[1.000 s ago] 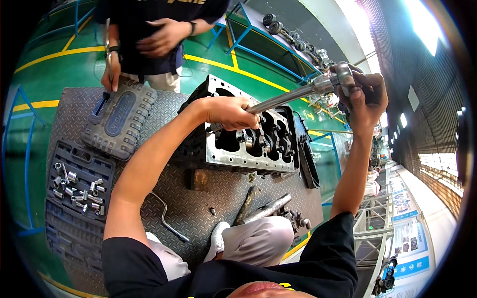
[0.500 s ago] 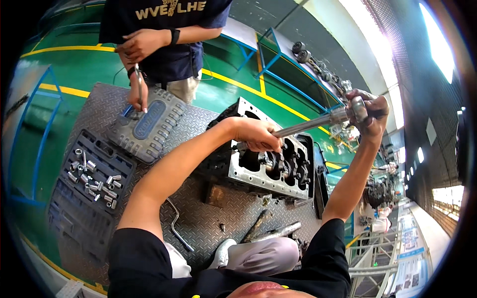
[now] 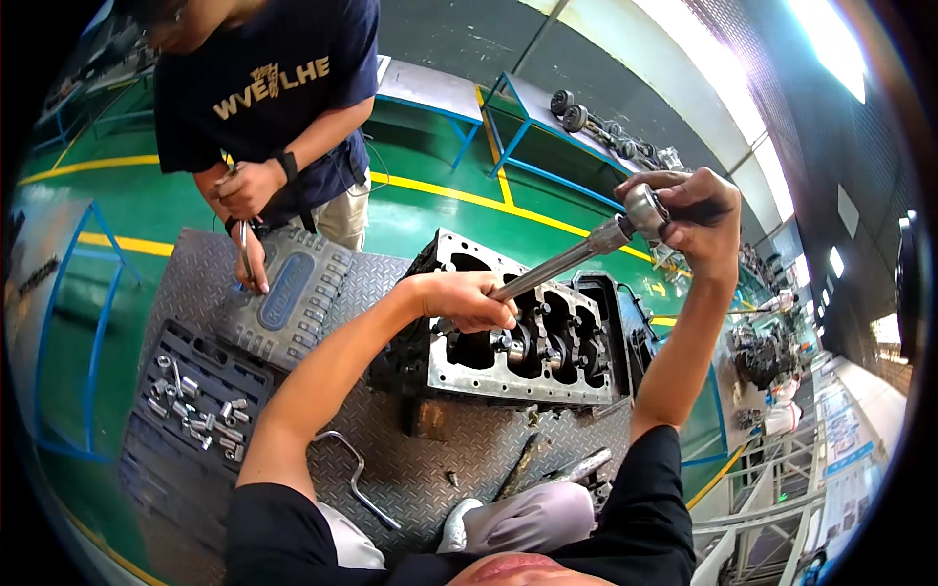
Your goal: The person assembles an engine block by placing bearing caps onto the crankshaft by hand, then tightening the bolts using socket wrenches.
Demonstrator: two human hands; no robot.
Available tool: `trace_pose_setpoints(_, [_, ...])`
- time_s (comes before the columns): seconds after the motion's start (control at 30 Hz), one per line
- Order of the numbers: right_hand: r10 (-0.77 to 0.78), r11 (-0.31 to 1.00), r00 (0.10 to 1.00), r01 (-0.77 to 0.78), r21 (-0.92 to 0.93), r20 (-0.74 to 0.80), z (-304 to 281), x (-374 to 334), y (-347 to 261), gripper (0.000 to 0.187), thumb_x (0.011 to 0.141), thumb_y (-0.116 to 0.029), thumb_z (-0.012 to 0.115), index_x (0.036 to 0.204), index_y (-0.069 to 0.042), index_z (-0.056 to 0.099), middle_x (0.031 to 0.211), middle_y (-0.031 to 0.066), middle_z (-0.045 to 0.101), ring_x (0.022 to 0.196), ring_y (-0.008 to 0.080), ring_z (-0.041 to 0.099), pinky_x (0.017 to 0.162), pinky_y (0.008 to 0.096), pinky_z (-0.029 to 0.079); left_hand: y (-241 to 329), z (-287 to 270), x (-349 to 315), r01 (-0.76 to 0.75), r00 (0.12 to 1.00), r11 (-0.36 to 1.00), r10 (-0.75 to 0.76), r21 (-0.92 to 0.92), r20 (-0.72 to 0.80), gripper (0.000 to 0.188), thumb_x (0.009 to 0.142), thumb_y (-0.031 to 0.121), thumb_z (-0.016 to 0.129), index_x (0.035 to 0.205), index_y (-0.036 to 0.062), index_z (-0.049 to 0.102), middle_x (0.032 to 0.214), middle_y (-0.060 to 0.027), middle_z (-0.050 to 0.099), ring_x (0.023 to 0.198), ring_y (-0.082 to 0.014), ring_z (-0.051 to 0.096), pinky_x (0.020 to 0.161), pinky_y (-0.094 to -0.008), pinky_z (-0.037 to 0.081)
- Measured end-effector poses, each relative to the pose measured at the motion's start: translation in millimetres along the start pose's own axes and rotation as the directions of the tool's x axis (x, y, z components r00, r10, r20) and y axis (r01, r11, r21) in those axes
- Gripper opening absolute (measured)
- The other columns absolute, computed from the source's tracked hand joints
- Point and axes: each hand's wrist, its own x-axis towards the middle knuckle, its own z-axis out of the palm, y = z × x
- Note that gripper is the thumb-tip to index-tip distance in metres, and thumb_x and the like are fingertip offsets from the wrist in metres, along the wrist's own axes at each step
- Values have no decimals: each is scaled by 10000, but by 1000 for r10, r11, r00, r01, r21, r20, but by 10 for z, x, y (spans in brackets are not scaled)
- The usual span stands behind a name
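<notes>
My left hand (image 3: 467, 299) is closed round the lower end of a long metal ratchet wrench (image 3: 559, 268), over the engine block (image 3: 451, 379). The wrench slants up to the right, and its round head is gripped by the fingers and thumb of my right hand (image 3: 705, 217). Inside the block's open bores, parts of the crankshaft (image 3: 528, 350) show. Across the table a person's hands (image 3: 249, 190) hold a slim metal tool upright beside a closed grey tool case (image 3: 298, 293).
Left of me lies an open socket case (image 3: 259, 383) with several loose sockets (image 3: 200, 422). A bent metal bar (image 3: 360, 479) and a cylindrical bar (image 3: 576, 465) rest on the checkered metal tabletop (image 3: 410, 464). Blue-framed benches (image 3: 440, 93) stand behind.
The view has shifted, so more of the other person shows. My right hand has turned, and the wrench's round head now shows more plainly between its fingers. Both hands keep the wrench.
</notes>
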Motion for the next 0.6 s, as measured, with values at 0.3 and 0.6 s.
trace_pose_setpoints(0.3, [280, 831, 846, -451, -326, -455, 773, -127, -544, 267, 835, -135, 836, 984, 15, 673, 932, 89, 723, 671, 65, 605, 528, 208, 476, -75, -5, -63, -9, 993, 983, 31, 186, -112, 453, 959, 252, 644, 593, 133, 404, 520, 66, 364, 429, -53, 369, 402, -252, 268])
trace_pose_setpoints(0.6, [160, 539, 765, -597, -594, -624, 740, -248, -436, 236, 955, -207, 720, 1081, -9, 695, 783, 14, 658, 597, 60, 568, 524, 193, 407, -172, -47, 66, -130, 983, 985, 143, 118, -112, 306, 937, 282, 663, 721, 90, 563, 571, 52, 434, 473, -74, 405, 449, -259, 329])
